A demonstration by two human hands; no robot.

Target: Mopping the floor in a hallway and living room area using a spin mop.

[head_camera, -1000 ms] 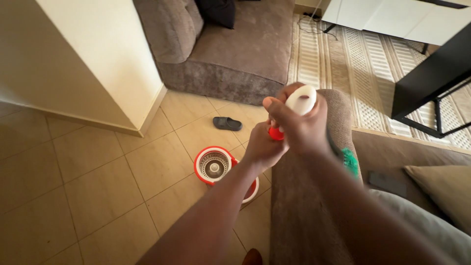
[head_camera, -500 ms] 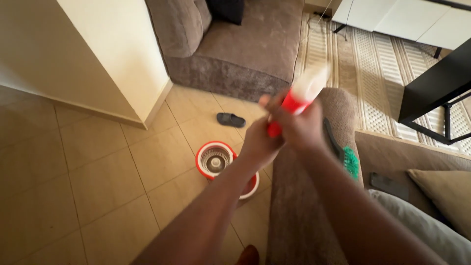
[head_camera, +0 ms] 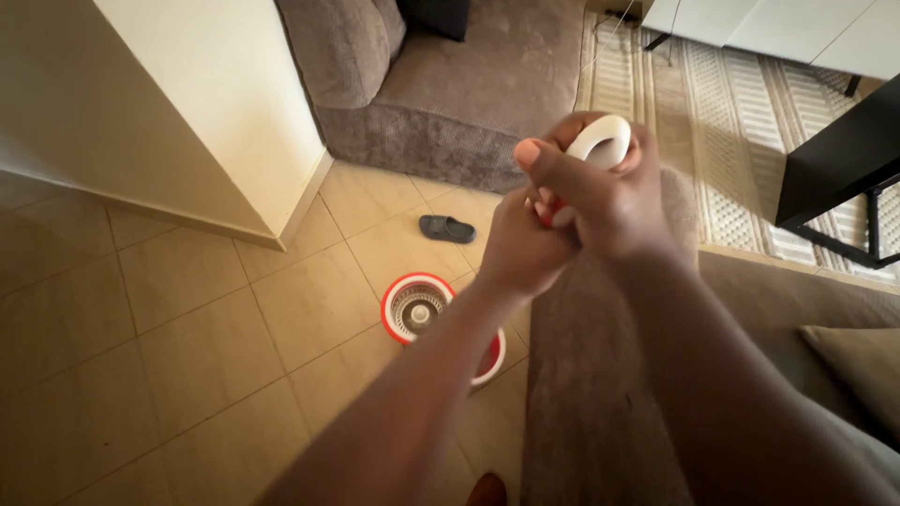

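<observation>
Head view, looking down. Both hands are raised together in the centre of the frame, above the edge of a sofa arm.

The right hand (head_camera: 609, 201) is closed around the white loop handle (head_camera: 600, 141) at the top of a mop pole; the thumb is stretched across to the left, and the white loop is seen above the knuckles. The left hand (head_camera: 520, 253) is closed just below and touching the right hand, wrapped around the same pole; a small red part of the pole (head_camera: 547, 217) is seen between the two hands. The rest of the pole is hidden behind the hands and forearms.

On the tiled floor (head_camera: 187, 328), below the hands, a red and white spin bucket (head_camera: 422, 314) is seen, with its round strainer basket on the left side; its right part is covered by the left forearm. A dark slipper (head_camera: 447, 228) lies on the tiles beyond the bucket, near the foot of a grey-brown sofa (head_camera: 469, 84). A cream wall corner (head_camera: 187, 112) is at upper left. A striped rug (head_camera: 722, 131) and a black table frame (head_camera: 839, 159) are at upper right. The brown sofa arm (head_camera: 600, 375) fills the lower right.
</observation>
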